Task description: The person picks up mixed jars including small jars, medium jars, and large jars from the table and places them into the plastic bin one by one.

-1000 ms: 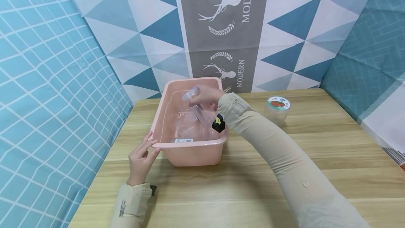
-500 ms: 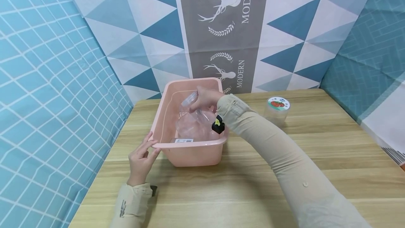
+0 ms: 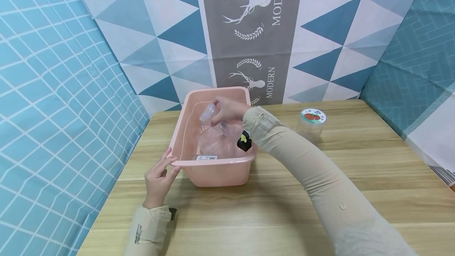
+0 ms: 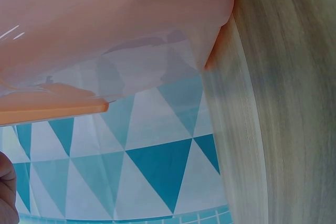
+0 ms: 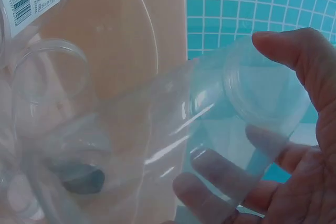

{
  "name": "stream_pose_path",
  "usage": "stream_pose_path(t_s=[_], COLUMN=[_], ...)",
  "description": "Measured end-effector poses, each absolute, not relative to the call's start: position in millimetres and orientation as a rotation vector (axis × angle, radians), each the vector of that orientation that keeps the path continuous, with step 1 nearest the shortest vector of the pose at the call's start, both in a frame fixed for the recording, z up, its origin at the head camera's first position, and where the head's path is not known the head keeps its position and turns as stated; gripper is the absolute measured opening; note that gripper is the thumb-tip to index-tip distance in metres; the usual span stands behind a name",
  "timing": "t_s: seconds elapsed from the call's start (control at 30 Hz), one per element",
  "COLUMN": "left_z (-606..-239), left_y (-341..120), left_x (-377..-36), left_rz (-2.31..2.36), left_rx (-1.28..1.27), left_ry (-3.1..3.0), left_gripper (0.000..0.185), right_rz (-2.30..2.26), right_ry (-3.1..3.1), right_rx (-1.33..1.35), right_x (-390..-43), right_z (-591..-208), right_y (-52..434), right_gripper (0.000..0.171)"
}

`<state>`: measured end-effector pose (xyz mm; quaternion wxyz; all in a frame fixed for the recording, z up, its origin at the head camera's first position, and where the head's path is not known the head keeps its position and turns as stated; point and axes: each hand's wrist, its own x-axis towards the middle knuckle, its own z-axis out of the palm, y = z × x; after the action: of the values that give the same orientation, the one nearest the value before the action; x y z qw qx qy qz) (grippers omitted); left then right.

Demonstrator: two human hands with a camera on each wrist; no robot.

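My right hand (image 3: 229,110) is over the pink plastic basin (image 3: 213,162), gripping a clear, tilted plastic jar (image 5: 168,129) near its mouth. In the right wrist view, the thumb lies across the ringed mouth end and the fingers show through the clear wall. My left hand (image 3: 158,179) holds the basin's near left corner, fingers over the rim and thumb against the outside. Inside the basin lie several clear containers, one with a white barcode label (image 5: 31,1), partly hidden behind the held jar. The left wrist view mostly shows the basin's outer wall (image 4: 115,14).
To the right of the basin, a clear jar (image 3: 312,123) with a tomato picture on its lid stands on the wooden table (image 3: 284,208). Patterned cloth (image 3: 170,31) hangs behind the table, and blue tiled cloth (image 3: 53,110) runs along the left.
My right hand has dipped the clear jar a little, then shifted it slightly left, tilting it further. My left hand stays on the basin's corner.
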<state>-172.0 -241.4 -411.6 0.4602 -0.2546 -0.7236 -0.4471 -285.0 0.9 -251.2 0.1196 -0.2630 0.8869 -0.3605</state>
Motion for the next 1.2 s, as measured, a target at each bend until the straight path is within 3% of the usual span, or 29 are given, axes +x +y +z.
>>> stream_pose_path(t_s=[0.43, 1.2], left_z=[-412, -411], left_y=[-242, -241], left_x=[-171, -171], left_rz=[-1.081, -1.073], left_rx=[-0.6, -0.615], left_ry=[-1.803, -1.783], left_gripper=[0.053, 0.052], right_rz=[-0.907, -0.797], right_ry=[2.591, 2.534], right_rx=[-0.806, -0.84], right_x=[-283, -284], right_z=[-248, -242], right_y=[4, 19], right_gripper=[0.068, 0.056])
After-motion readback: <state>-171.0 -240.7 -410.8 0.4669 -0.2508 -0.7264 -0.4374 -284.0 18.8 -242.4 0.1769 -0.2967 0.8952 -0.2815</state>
